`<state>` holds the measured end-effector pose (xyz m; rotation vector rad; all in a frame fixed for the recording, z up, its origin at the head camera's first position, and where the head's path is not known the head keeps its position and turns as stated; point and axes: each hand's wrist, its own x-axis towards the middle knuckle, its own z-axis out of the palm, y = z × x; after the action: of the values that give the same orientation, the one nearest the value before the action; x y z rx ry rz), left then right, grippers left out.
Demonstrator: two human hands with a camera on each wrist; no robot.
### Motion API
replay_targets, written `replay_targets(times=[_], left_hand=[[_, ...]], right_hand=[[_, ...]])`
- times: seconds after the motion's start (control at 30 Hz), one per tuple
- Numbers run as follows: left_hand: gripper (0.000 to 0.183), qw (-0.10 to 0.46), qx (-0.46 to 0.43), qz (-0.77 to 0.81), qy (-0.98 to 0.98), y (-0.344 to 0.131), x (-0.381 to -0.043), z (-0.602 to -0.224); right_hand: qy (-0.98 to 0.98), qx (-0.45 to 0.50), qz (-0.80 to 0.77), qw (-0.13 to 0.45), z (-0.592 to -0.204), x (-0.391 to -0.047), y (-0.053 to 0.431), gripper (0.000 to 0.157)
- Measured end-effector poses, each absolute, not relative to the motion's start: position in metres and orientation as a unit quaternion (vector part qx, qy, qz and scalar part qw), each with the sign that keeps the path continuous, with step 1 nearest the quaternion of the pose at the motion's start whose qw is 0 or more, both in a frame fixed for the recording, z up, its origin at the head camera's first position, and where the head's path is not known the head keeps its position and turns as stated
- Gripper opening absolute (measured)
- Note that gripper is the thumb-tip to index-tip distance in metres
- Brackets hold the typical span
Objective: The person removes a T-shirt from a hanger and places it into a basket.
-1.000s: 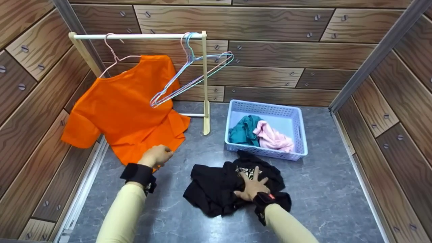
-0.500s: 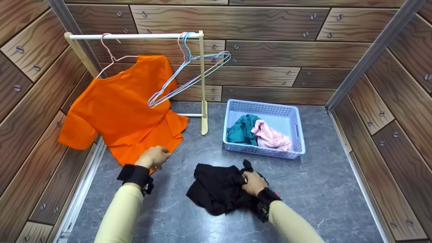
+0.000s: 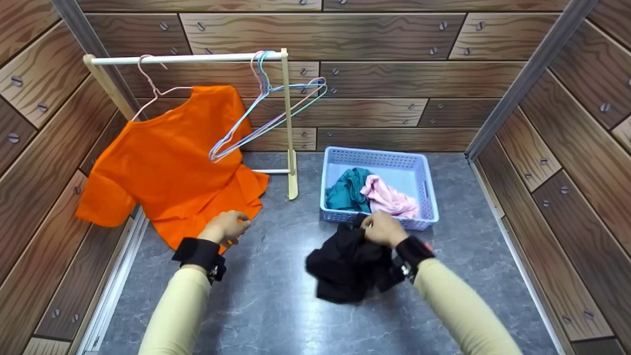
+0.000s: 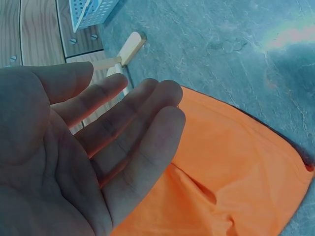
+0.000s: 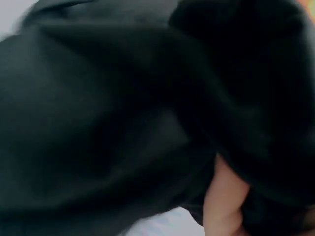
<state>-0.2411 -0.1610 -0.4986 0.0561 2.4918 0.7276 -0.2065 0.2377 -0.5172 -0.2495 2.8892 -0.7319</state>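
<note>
My right hand [image 3: 384,230] grips a bunched black garment [image 3: 347,264], which hangs from the fingers in front of the blue basket [image 3: 429,197]. In the right wrist view the black cloth [image 5: 98,118] fills most of the picture, and one finger [image 5: 224,196] shows at its lower edge. My left hand [image 3: 226,228] holds nothing, its fingers loosely bent over the lower part of an orange T-shirt [image 3: 172,162]. That shirt hangs on a pink hanger [image 3: 157,92]. Seen from the left wrist, the palm [image 4: 54,182] faces the camera with the orange cloth [image 4: 231,162] behind it.
Inside the basket lie a teal garment [image 3: 349,190] and a pink garment [image 3: 389,198]. A wooden rack [image 3: 291,172] stands at the back left, with several bare hangers [image 3: 246,138] at its right end. Wood-patterned walls [image 3: 374,81] enclose the grey floor [image 3: 266,305].
My right hand went from lying spread on the black garment to gripping it, then lifted it forward toward the basket. The left hand stays almost where it was; the head view shifts slightly.
</note>
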Motion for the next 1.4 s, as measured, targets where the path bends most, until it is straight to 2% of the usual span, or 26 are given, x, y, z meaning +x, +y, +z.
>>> replay_targets(times=[0.13,0.43,0.67,0.9,1.13,1.3,1.4], left_hand=[[0.038,0.278,0.021,0.280,0.918,-0.164,-0.241,-0.501],[0.040,0.274,0.015,0.291,0.916,-0.176,-0.243,-0.502],[0.038,0.275,0.004,0.303,0.912,-0.182,-0.245,-0.507],[0.037,0.265,0.001,0.315,0.911,-0.191,-0.243,-0.513],[0.040,0.281,-0.006,0.328,0.902,-0.197,-0.237,-0.518],[0.040,0.279,-0.011,0.328,0.902,-0.200,-0.240,-0.517],[0.039,0.278,-0.014,0.325,0.904,-0.203,-0.242,-0.516]], right_hand=[[0.966,-0.089,-0.240,0.040,-0.478,-0.223,0.253,0.030],[0.982,-0.018,-0.189,-0.016,-0.382,-0.260,0.294,0.035],[0.976,0.077,-0.195,-0.062,-0.352,-0.284,0.319,0.034],[0.953,0.172,-0.229,-0.093,-0.384,-0.302,0.327,0.034],[0.944,0.189,-0.262,-0.071,-0.450,-0.310,0.331,0.039],[0.940,0.146,-0.304,-0.048,-0.493,-0.311,0.331,0.063],[0.949,0.083,-0.304,-0.008,-0.510,-0.311,0.329,0.073]])
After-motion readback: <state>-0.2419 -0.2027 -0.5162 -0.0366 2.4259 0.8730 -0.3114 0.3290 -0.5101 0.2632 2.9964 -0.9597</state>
